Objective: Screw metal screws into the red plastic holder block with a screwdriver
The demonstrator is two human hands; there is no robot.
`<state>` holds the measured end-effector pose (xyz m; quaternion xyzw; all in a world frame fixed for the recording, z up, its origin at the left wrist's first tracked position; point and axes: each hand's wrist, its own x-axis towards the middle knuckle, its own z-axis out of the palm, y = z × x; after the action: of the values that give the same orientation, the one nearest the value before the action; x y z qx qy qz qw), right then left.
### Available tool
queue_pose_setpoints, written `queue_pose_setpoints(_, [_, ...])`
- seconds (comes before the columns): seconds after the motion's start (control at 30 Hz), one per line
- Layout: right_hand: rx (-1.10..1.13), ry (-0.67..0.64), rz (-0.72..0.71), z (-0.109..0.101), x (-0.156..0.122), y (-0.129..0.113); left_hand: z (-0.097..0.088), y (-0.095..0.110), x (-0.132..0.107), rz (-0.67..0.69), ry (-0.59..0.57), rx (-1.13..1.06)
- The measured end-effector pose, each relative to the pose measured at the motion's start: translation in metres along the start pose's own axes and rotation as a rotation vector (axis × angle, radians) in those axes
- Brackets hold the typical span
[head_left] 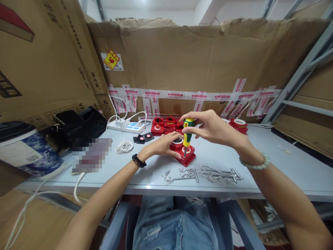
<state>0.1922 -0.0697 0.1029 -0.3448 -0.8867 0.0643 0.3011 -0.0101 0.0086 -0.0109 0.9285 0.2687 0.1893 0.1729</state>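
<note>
Item: red housing (185,155) on surface (286,166), your left hand (162,145) clamped on it for steadiness; your right hand (212,126) grip closed round upright screwdriver (187,133), tip down; loose screws (192,172) near.

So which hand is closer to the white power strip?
Left. The left hand steadies the red part, just right of the power strip. The right hand grips the screwdriver farther right.

Person wearing black coiled band (138,160) on left wrist, pale beaded bracelet (255,163) on right, seemingly faded, distressed blue jeans (177,222).
</note>
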Motion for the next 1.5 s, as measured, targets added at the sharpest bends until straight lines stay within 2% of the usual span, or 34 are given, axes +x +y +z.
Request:
queue_pose_setpoints(0.17, [-0.174,0.216,0.106,0.015,0.000,-0.006,0.003,-0.001,0.001,-0.003,0.052,0.022])
queue_pose_setpoints(0.3, [-0.256,0.368,0.167,0.024,0.001,-0.007,0.003,0.002,0.000,-0.023,0.049,0.042])
queue_pose_setpoints(0.47, [-0.305,0.511,0.211,0.037,0.008,-0.004,0.002,0.004,0.000,-0.036,0.033,0.050])
queue_pose_setpoints(0.57, [-0.292,0.534,0.235,0.040,0.009,-0.001,0.004,0.002,0.001,0.012,0.039,0.022])
queue_pose_setpoints(0.67, [-0.266,0.480,0.267,0.031,0.007,0.001,0.005,-0.001,0.002,0.046,0.036,-0.002])
queue_pose_setpoints(0.77, [-0.206,0.465,0.230,0.012,0.002,0.000,0.004,-0.001,0.002,0.036,0.029,-0.019])
queue_pose_setpoints(0.9, [-0.248,0.659,0.215,-0.014,-0.012,-0.006,-0.003,0.008,0.001,0.018,-0.001,-0.006])
queue_pose_setpoints(0.97, [-0.293,0.705,0.238,-0.022,-0.023,-0.009,-0.005,0.014,0.001,-0.061,0.065,0.051])
queue_pose_setpoints(1.07, [-0.337,0.689,0.288,-0.027,-0.043,-0.006,-0.006,0.028,0.003,-0.311,0.295,0.196])
queue_pose_setpoints(1.13, [-0.359,0.658,0.315,-0.029,-0.056,0.001,-0.004,0.040,0.007,-0.444,0.364,0.310])
queue_pose_setpoints(1.3, [-0.391,0.663,0.376,-0.035,-0.080,0.022,0.003,0.066,0.024,-0.562,0.174,0.479])
queue_pose_setpoints(1.4, [-0.391,0.673,0.402,-0.036,-0.087,0.031,0.007,0.071,0.040,-0.570,0.087,0.408])
queue_pose_setpoints(1.5, [-0.383,0.676,0.394,-0.035,-0.089,0.034,0.007,0.067,0.057,-0.573,0.029,0.319])
